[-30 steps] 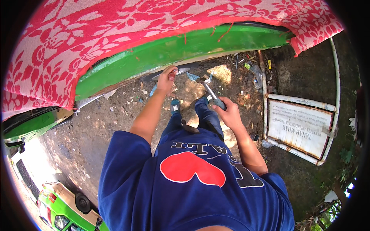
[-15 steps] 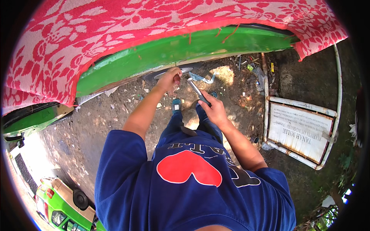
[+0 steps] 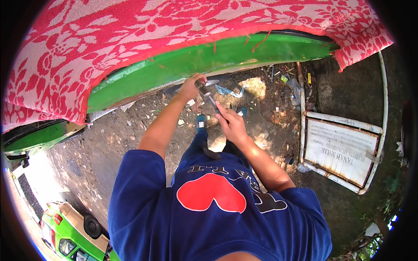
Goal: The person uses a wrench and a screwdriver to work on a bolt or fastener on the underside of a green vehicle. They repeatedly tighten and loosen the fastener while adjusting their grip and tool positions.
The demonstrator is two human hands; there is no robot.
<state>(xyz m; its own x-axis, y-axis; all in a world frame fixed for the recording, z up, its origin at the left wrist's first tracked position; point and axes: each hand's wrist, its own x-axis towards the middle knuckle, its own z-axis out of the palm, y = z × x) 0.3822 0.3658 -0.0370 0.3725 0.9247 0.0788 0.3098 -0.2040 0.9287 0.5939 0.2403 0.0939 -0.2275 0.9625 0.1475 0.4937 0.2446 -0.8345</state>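
My left hand (image 3: 189, 88) reaches out to the lower edge of a green vehicle body (image 3: 174, 67). Its fingers are closed around a short reddish-brown thing, partly hidden, whose kind I cannot make out. My right hand (image 3: 234, 126) grips a hammer-like tool (image 3: 210, 100) with a bright metal shaft and a dark handle. The tool's far end meets or overlaps the thing at my left fingers; whether they touch I cannot tell. Behind my left hand, part of a wheel (image 3: 212, 82) shows under the body.
A red and pink patterned cloth (image 3: 130, 30) drapes over the green vehicle. On the right stands a rusty white metal frame with a sign panel (image 3: 339, 148). Bits of litter and a light blue cloth strip (image 3: 230, 91) lie on the dirt. Another green vehicle (image 3: 72, 235) stands lower left.
My right hand has moved forward and left, bringing the tool's far end to my left hand. My left hand stays nearly in place, shifted slightly.
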